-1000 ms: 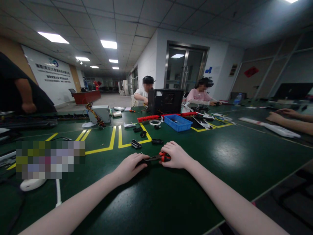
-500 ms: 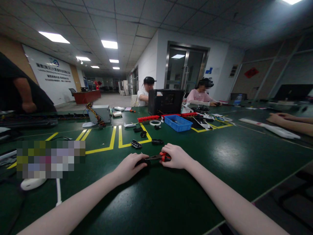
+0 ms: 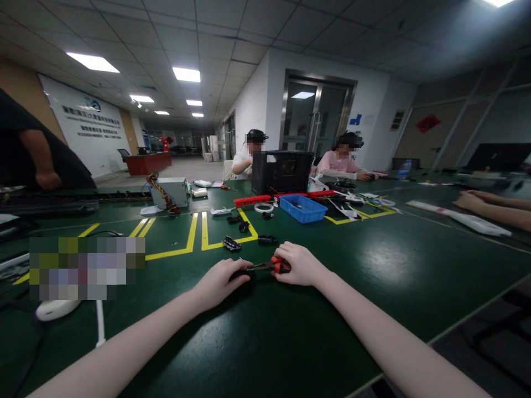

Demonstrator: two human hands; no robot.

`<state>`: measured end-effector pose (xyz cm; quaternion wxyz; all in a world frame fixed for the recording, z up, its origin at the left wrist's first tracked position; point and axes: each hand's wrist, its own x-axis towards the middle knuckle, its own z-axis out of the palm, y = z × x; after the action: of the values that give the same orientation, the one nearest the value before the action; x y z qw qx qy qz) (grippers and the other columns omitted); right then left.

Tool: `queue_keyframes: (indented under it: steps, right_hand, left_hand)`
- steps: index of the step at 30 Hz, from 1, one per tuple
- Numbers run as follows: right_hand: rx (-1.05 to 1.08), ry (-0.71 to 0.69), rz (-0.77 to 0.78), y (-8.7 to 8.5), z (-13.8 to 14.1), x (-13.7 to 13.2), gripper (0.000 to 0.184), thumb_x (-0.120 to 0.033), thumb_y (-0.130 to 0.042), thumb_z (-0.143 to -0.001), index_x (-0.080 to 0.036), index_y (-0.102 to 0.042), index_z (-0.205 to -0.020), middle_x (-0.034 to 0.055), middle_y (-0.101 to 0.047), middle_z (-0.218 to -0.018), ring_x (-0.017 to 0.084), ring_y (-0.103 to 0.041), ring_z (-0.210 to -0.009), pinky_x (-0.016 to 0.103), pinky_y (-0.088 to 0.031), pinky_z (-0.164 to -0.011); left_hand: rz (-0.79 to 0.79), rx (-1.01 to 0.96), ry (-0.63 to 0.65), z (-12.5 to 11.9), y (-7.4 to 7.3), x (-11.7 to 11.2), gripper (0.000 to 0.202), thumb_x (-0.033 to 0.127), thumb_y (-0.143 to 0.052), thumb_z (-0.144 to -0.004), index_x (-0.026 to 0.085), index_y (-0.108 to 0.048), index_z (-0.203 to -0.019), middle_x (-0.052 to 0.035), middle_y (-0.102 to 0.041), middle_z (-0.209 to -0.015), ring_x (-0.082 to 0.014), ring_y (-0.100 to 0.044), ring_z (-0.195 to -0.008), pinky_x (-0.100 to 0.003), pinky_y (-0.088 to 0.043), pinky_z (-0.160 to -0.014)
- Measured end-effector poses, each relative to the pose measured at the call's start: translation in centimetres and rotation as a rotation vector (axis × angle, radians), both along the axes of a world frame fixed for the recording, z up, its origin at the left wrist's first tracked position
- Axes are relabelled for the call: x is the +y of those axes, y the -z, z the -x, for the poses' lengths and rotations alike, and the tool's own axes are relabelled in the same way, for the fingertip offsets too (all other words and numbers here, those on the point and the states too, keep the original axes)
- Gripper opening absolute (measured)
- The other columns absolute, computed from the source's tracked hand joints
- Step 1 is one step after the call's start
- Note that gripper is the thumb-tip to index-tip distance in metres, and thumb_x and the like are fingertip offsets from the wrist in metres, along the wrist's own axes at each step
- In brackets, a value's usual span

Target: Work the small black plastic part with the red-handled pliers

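Note:
My right hand [image 3: 295, 263] is closed around the red and black handles of a pair of needle-nose pliers [image 3: 263, 266]. The jaws of the pliers point left, toward my left hand [image 3: 224, 281]. Between the fingers and thumb of that hand is a small black part [image 3: 242, 273], mostly covered, so its kind does not show. The plier tips touch or nearly touch this part; which one I cannot tell. Just beyond my hands lie a black plastic piece [image 3: 231, 243] and another dark piece [image 3: 267, 239].
A blue bin [image 3: 302, 210] stands ahead, before red strips [image 3: 251, 200] and a black computer case [image 3: 282, 171]. A power supply unit [image 3: 169, 193] sits at the left. Two people sit across the green table [image 3: 332, 342]; another person's hands rest at far right.
My hands and the pliers stay almost in place. Across the table, the person behind the computer case has shifted slightly.

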<state>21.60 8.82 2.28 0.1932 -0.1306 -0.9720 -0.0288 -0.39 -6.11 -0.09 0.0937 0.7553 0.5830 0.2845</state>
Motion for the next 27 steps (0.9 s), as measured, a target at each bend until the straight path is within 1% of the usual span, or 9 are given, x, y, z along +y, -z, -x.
queue_keyframes:
  steps: [5, 10, 16, 22, 27]
  right_hand:
    - [0.004, 0.002, -0.010, -0.16, -0.02, -0.10, 0.024, -0.037, -0.068, -0.072, -0.018, -0.056, -0.079, 0.0044, -0.057, -0.082, 0.018, -0.050, -0.076, 0.027, -0.038, -0.062]
    - [0.002, -0.002, 0.007, -0.28, -0.09, -0.18, 0.023, -0.037, -0.067, -0.072, -0.018, -0.055, -0.078, 0.0038, -0.058, -0.080, 0.017, -0.051, -0.075, 0.026, -0.038, -0.062]
    - [0.004, -0.001, 0.021, -0.23, -0.12, -0.08, 0.024, -0.037, -0.067, -0.071, -0.018, -0.056, -0.079, 0.0038, -0.057, -0.081, 0.017, -0.051, -0.075, 0.026, -0.038, -0.063]
    - [0.019, -0.002, 0.042, -0.23, -0.15, -0.10, 0.023, -0.038, -0.066, -0.073, -0.018, -0.055, -0.080, 0.0039, -0.057, -0.082, 0.017, -0.051, -0.076, 0.026, -0.038, -0.063]
    - [0.017, -0.002, 0.030, -0.33, -0.15, -0.27, 0.024, -0.038, -0.067, -0.072, -0.018, -0.056, -0.081, 0.0032, -0.058, -0.082, 0.017, -0.051, -0.076, 0.026, -0.038, -0.063]
  left_hand:
    - [-0.004, -0.011, 0.013, 0.03, 0.19, 0.05, 0.032, 0.029, -0.053, -0.091, 0.025, -0.053, -0.123, -0.0042, -0.063, -0.105, -0.0211, -0.058, -0.095, -0.035, -0.046, -0.085]
    - [-0.050, -0.010, 0.026, -0.03, 0.35, 0.01, 0.033, 0.028, -0.055, -0.090, 0.024, -0.053, -0.123, -0.0052, -0.061, -0.110, -0.0215, -0.056, -0.101, -0.036, -0.046, -0.089]
    - [-0.088, 0.010, 0.024, -0.17, 0.35, -0.08, 0.033, 0.025, -0.056, -0.089, 0.024, -0.052, -0.122, -0.0053, -0.061, -0.111, -0.0217, -0.056, -0.104, -0.038, -0.046, -0.091]
    - [-0.111, -0.002, -0.018, -0.12, 0.51, -0.13, 0.031, 0.024, -0.058, -0.087, 0.022, -0.052, -0.117, -0.0054, -0.062, -0.107, -0.0215, -0.058, -0.099, -0.037, -0.048, -0.087]
    - [-0.090, -0.007, -0.033, -0.28, 0.42, -0.23, 0.028, 0.025, -0.058, -0.087, 0.022, -0.051, -0.114, -0.0049, -0.061, -0.107, -0.0216, -0.058, -0.098, -0.038, -0.048, -0.086]
